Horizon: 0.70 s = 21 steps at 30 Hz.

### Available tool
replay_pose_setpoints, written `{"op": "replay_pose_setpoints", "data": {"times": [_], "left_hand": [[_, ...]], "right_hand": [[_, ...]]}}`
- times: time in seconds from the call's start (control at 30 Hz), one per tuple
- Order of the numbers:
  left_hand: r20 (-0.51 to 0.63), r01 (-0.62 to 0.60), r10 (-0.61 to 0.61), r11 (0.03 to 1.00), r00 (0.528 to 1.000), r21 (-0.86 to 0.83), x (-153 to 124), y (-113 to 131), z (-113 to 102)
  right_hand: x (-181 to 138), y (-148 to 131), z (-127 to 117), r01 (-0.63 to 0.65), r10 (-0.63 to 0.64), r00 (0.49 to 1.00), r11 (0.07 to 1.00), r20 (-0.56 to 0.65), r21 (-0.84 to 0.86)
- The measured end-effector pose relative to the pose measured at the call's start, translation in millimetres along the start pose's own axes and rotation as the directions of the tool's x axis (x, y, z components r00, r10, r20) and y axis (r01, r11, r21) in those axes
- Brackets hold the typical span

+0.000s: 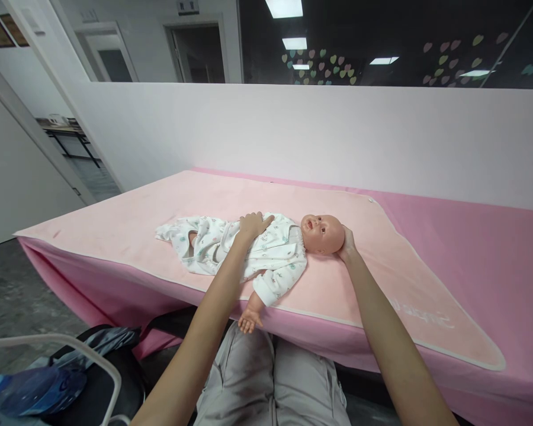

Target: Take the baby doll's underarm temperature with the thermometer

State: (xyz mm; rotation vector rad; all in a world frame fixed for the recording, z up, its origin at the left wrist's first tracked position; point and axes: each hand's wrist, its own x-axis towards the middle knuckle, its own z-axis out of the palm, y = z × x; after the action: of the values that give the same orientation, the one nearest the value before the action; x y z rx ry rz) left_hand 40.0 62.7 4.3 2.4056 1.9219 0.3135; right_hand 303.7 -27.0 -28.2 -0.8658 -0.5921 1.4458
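Note:
A baby doll [322,234] in a white patterned suit [275,254] lies on its back on a light pink blanket [128,225], head to the right. My left hand [254,225] rests flat on the doll's chest, fingers stretched out. My right hand [347,242] cups the back of the doll's head; most of its fingers are hidden behind the head. One doll arm [251,316] hangs over the near table edge.
The blanket covers a long table with a darker pink cloth [493,248], set against a white partition wall [315,136]. A dark bag and a blue bottle [31,390] sit on a chair at lower left. My legs are below the table edge.

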Motion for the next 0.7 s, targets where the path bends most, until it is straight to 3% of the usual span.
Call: {"op": "replay_pose_setpoints", "data": {"times": [0.7], "left_hand": [[-0.008, -0.003, 0.003, 1.000, 1.000, 0.000, 0.8, -0.4, 1.0]], "right_hand": [[-3.6, -0.9, 3.0, -0.010, 0.010, 1.000, 1.000, -0.001, -0.006]]}}
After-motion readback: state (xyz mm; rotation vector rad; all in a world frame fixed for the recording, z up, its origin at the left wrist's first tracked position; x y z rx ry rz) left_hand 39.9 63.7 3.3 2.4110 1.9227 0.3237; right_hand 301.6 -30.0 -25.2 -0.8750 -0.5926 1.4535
